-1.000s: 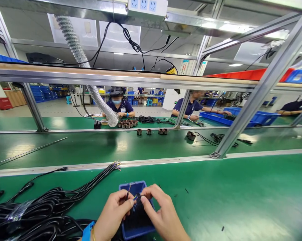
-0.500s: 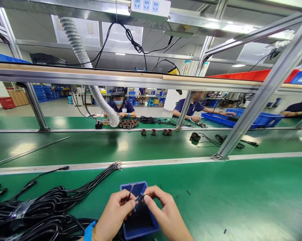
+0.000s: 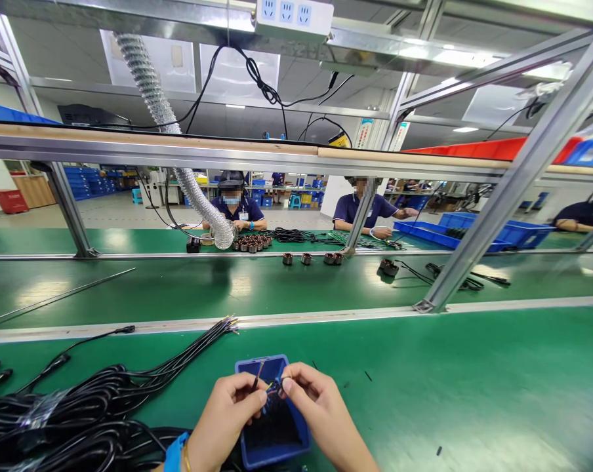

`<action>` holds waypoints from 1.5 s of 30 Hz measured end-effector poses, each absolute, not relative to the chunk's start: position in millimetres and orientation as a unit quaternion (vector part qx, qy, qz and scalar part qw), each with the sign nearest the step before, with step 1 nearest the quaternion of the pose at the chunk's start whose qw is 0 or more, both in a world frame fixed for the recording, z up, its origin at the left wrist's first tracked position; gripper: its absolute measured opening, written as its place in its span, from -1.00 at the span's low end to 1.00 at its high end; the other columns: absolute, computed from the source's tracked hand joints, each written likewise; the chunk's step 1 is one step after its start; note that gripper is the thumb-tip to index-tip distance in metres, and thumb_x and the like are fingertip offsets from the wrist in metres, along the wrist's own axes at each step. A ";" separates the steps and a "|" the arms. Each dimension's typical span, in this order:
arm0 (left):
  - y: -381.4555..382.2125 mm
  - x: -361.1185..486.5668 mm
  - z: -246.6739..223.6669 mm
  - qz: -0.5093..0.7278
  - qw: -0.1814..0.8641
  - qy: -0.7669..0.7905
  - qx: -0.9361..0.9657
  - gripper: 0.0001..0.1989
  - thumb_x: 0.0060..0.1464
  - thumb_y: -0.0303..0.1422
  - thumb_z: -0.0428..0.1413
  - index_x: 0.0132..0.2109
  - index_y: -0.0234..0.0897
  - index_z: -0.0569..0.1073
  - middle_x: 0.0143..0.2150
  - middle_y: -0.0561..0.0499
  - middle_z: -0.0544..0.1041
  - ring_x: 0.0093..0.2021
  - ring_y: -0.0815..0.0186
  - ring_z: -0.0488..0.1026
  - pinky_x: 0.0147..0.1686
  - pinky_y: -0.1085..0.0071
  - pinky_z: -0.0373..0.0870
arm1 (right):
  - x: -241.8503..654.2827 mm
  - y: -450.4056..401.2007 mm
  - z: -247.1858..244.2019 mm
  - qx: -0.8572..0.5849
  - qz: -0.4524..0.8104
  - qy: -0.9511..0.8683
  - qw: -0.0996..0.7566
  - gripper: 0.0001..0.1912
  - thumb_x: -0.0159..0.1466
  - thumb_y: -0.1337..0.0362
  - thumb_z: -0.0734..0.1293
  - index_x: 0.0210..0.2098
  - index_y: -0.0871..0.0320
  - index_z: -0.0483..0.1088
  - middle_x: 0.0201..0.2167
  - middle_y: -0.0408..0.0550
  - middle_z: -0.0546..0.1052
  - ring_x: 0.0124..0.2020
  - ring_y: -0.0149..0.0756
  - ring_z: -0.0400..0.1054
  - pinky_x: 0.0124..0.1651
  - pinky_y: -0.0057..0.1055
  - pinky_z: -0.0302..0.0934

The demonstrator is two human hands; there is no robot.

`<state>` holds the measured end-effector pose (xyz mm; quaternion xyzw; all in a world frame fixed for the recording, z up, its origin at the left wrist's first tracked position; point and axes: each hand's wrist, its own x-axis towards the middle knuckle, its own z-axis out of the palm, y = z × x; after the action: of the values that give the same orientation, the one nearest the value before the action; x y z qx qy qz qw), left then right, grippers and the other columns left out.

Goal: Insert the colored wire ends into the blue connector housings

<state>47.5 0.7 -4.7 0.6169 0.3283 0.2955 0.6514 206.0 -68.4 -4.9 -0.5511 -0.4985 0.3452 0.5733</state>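
the left hand [image 3: 227, 408] pinches a few thin wires [image 3: 270, 388], yellow and blue among them, between thumb and forefinger, and a brownish strand [image 3: 261, 368] stands up above its fingers. the fingers of the right hand [image 3: 317, 405] are closed on a small dark piece [image 3: 281, 385] just beside; whether it is joined to the wires cannot be told, as the fingertips cover most of it. all this is held above the open blue bin [image 3: 277, 457] on the green worktop [image 3: 473, 373].

for handling this fine, the left pinch is best firm and close to the spot being worked, so the wires do not bend away, while the right fingers should move lightly and in line with them. working over the bin makes sense: anything dropped would land among its dark contents [image 3: 277, 429].

as to pose, both forearms come up from the near side, angled inward, fingers curled and the two sets of tips nearly meeting. the left wrist, wearing a blue band [image 3: 174, 452], is beside the black cable bundle [image 3: 94, 396].
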 end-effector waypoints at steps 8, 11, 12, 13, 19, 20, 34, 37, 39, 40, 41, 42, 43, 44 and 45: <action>1.2 45.8 -6.4 0.303 0.666 0.315 0.604 -0.80 -0.04 -0.25 0.19 -0.40 -0.33 0.48 -0.54 0.12 0.33 -0.49 0.39 0.23 -0.46 0.46 0.17 | 197.9 -65.9 -19.7 -0.534 0.320 -0.494 0.607 -0.66 0.23 0.01 0.35 -0.41 0.19 0.41 -0.48 -0.10 0.43 -0.41 -0.29 0.29 -0.30 -0.42 0.21; 1.5 46.3 -7.2 0.308 0.669 0.316 0.598 -0.76 -0.06 -0.21 0.21 -0.40 -0.34 0.50 -0.55 0.12 0.34 -0.49 0.39 0.23 -0.46 0.45 0.17 | 195.2 -64.9 -22.2 -0.542 0.313 -0.506 0.594 -0.69 0.25 0.04 0.32 -0.41 0.19 0.41 -0.49 -0.11 0.43 -0.42 -0.30 0.29 -0.33 -0.44 0.21; 1.5 46.6 -7.0 0.308 0.669 0.320 0.595 -0.74 -0.06 -0.20 0.22 -0.39 -0.34 0.50 -0.54 0.11 0.35 -0.49 0.38 0.24 -0.46 0.45 0.18 | 194.9 -64.9 -21.9 -0.548 0.305 -0.513 0.586 -0.70 0.26 0.06 0.31 -0.41 0.18 0.41 -0.49 -0.11 0.44 -0.43 -0.30 0.30 -0.33 -0.44 0.21; 1.5 46.9 -6.7 0.308 0.670 0.324 0.593 -0.72 -0.07 -0.18 0.22 -0.39 -0.35 0.51 -0.53 0.10 0.36 -0.48 0.38 0.25 -0.46 0.45 0.18 | 194.9 -64.9 -21.0 -0.556 0.292 -0.523 0.577 -0.72 0.27 0.09 0.31 -0.40 0.18 0.42 -0.49 -0.11 0.45 -0.42 -0.29 0.31 -0.32 -0.44 0.22; 0.9 47.8 -4.2 0.304 0.667 0.343 0.588 -0.69 -0.09 -0.15 0.22 -0.39 -0.36 0.49 -0.53 0.10 0.34 -0.49 0.38 0.24 -0.47 0.45 0.16 | 203.7 -67.5 -13.0 -0.579 0.208 -0.575 0.540 -0.82 0.27 0.19 0.32 -0.35 0.14 0.50 -0.41 -0.07 0.55 -0.35 -0.24 0.42 -0.23 -0.42 0.26; 0.7 47.7 -4.3 0.302 0.665 0.345 0.590 -0.71 -0.08 -0.16 0.21 -0.40 -0.34 0.47 -0.54 0.11 0.33 -0.50 0.39 0.23 -0.48 0.45 0.15 | 205.3 -68.2 -12.2 -0.577 0.202 -0.572 0.547 -0.82 0.28 0.19 0.32 -0.33 0.13 0.50 -0.41 -0.07 0.55 -0.34 -0.24 0.43 -0.22 -0.43 0.27; 1.1 47.0 -11.8 0.305 0.658 0.337 0.600 -0.74 -0.07 -0.19 0.22 -0.42 -0.33 0.47 -0.55 0.14 0.32 -0.53 0.41 0.21 -0.52 0.47 0.11 | 205.4 -70.6 -7.4 -0.562 0.123 -0.642 0.507 -0.87 0.29 0.34 0.30 -0.35 0.12 0.49 -0.46 -0.12 0.52 -0.40 -0.31 0.40 -0.29 -0.45 0.26; 2.5 47.0 -14.4 0.303 0.660 0.336 0.600 -0.71 -0.08 -0.16 0.24 -0.40 -0.34 0.50 -0.55 0.12 0.34 -0.52 0.41 0.23 -0.51 0.47 0.12 | 209.1 -69.1 -7.5 -0.539 0.126 -0.663 0.505 -0.85 0.32 0.35 0.29 -0.30 0.10 0.52 -0.41 -0.09 0.57 -0.35 -0.28 0.41 -0.26 -0.40 0.28; 3.7 47.1 -15.9 0.298 0.662 0.335 0.600 -0.66 -0.09 -0.12 0.26 -0.38 -0.36 0.52 -0.55 0.11 0.35 -0.53 0.41 0.23 -0.51 0.46 0.13 | 212.4 -68.5 -7.2 -0.511 0.120 -0.687 0.503 -0.82 0.33 0.36 0.28 -0.24 0.07 0.55 -0.37 -0.08 0.61 -0.32 -0.26 0.42 -0.24 -0.37 0.29; 4.1 47.1 -16.3 0.296 0.663 0.334 0.601 -0.64 -0.10 -0.10 0.26 -0.38 -0.36 0.53 -0.55 0.11 0.35 -0.53 0.41 0.23 -0.51 0.46 0.14 | 213.7 -68.3 -6.9 -0.500 0.117 -0.696 0.502 -0.80 0.33 0.37 0.28 -0.22 0.06 0.56 -0.36 -0.07 0.62 -0.32 -0.25 0.43 -0.24 -0.35 0.29; 4.3 47.1 -16.4 0.295 0.663 0.334 0.602 -0.63 -0.11 -0.08 0.27 -0.38 -0.36 0.53 -0.55 0.11 0.35 -0.53 0.41 0.23 -0.51 0.46 0.14 | 214.6 -68.3 -6.6 -0.493 0.114 -0.701 0.503 -0.79 0.33 0.38 0.28 -0.20 0.05 0.57 -0.35 -0.07 0.62 -0.32 -0.25 0.43 -0.24 -0.34 0.30; 4.3 47.0 -16.1 0.295 0.663 0.333 0.603 -0.62 -0.11 -0.08 0.27 -0.38 -0.36 0.52 -0.55 0.11 0.35 -0.53 0.41 0.24 -0.51 0.46 0.14 | 215.1 -68.4 -6.3 -0.491 0.115 -0.699 0.507 -0.79 0.33 0.38 0.29 -0.20 0.04 0.57 -0.36 -0.08 0.62 -0.32 -0.25 0.44 -0.24 -0.34 0.30; 4.0 46.8 -15.5 0.296 0.662 0.333 0.603 -0.63 -0.11 -0.08 0.27 -0.39 -0.35 0.51 -0.55 0.12 0.34 -0.53 0.40 0.24 -0.52 0.46 0.13 | 215.2 -68.7 -5.9 -0.494 0.119 -0.691 0.514 -0.80 0.32 0.38 0.31 -0.20 0.03 0.58 -0.37 -0.08 0.62 -0.33 -0.25 0.44 -0.24 -0.34 0.31; 3.5 46.6 -14.6 0.298 0.662 0.333 0.602 -0.64 -0.10 -0.09 0.27 -0.39 -0.34 0.50 -0.55 0.12 0.34 -0.53 0.40 0.24 -0.52 0.46 0.13 | 214.9 -69.1 -5.6 -0.500 0.124 -0.680 0.522 -0.81 0.32 0.37 0.32 -0.21 0.03 0.58 -0.37 -0.09 0.62 -0.33 -0.25 0.45 -0.24 -0.34 0.32; 3.0 46.4 -13.5 0.298 0.661 0.335 0.602 -0.66 -0.09 -0.10 0.26 -0.40 -0.33 0.49 -0.56 0.13 0.32 -0.53 0.40 0.24 -0.53 0.47 0.12 | 214.4 -69.6 -5.4 -0.506 0.125 -0.669 0.531 -0.82 0.31 0.37 0.33 -0.22 0.02 0.58 -0.37 -0.10 0.62 -0.33 -0.26 0.45 -0.24 -0.35 0.32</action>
<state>46.4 3.0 -13.5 0.6020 0.3346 0.2982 0.6609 214.4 -69.6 -5.4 -0.5057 -0.6687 0.1245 0.5306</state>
